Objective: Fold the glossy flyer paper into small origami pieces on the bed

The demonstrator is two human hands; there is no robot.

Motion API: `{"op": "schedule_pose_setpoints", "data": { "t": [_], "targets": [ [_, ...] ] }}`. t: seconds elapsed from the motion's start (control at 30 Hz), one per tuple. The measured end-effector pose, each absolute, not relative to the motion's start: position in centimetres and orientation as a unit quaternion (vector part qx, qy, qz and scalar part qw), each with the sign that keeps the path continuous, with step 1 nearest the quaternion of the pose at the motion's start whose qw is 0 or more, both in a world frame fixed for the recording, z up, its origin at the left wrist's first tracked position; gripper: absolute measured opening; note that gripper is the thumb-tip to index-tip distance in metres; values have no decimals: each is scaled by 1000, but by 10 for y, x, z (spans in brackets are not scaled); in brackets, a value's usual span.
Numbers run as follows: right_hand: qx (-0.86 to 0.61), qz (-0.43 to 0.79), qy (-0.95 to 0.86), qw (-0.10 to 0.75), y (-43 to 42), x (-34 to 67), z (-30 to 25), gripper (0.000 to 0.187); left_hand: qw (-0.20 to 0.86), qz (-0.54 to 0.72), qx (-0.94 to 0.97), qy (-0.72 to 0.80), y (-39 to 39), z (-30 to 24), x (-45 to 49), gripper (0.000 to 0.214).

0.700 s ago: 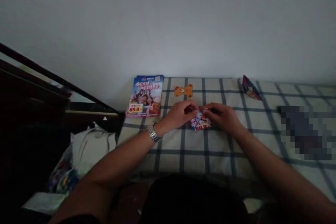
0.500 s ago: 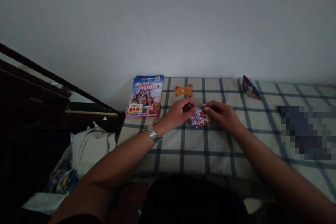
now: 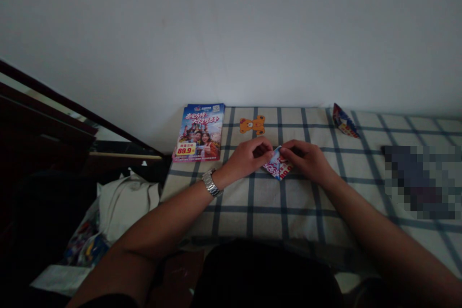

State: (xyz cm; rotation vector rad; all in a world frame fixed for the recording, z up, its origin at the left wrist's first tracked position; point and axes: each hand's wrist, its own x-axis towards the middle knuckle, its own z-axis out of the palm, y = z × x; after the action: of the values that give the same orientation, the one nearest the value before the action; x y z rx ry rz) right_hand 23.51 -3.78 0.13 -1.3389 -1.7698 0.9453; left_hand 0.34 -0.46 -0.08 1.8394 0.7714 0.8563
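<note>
**Paper pinched btw both hands, mid-fold**

Paper [image 3: 277,168]: small printed piece, folded to a pointed, diamond-like shape, red/blue print w/ part of a price showing. Sits low over the checked cloth [image 3: 267,211], centre of view; lower tip looks to touch the cloth, can't be sure in this light.

Left hand [image 3: 249,156]: grip closed on the paper's left upper edge, thumb and fingertips pinching. Right hand [image 3: 306,160]: grip also closed, pinching the right upper edge, fingers curled over it. The two hands nearly meet at the top corner. Watch [image 3: 211,183] on the left wrist.

Step in hand, as I read it: a fold being set or adjusted, both grips at one corner. A further crease would call for edges lined up first, one hand pinning the paper flat, the other running along the fold. The piece is small and the light poor, so a slip or skewed crease is the risk.

Further out: bear cutout [image 3: 252,125] just beyond the hands, orange, flat on the cloth. Flyers [image 3: 200,132] stacked at the cloth's far-left corner, same sort of print as the paper. Another folded piece [image 3: 344,121] stands far right by the wall [image 3: 231,33], well apart. Blurred patch [image 3: 420,180] at right, can't tell what. Pale bundle [image 3: 122,202] lower left, off the cloth.
</note>
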Motion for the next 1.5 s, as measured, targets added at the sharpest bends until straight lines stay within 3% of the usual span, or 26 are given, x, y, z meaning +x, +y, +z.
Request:
{"op": "schedule_pose_setpoints", "data": {
  "t": [0.43,0.83,1.5],
  "targets": [
    [-498,388,-708,317,-40,232,0,28,475,338,745,324,-4,-2,4,10],
    [-507,420,-643,391,-37,231,3,36,457,384,726,342,2,-6,2,18],
    [-533,375,-666,363,-38,233,2,33,419,348,771,330,-4,-1,2,12]
  ]
}}
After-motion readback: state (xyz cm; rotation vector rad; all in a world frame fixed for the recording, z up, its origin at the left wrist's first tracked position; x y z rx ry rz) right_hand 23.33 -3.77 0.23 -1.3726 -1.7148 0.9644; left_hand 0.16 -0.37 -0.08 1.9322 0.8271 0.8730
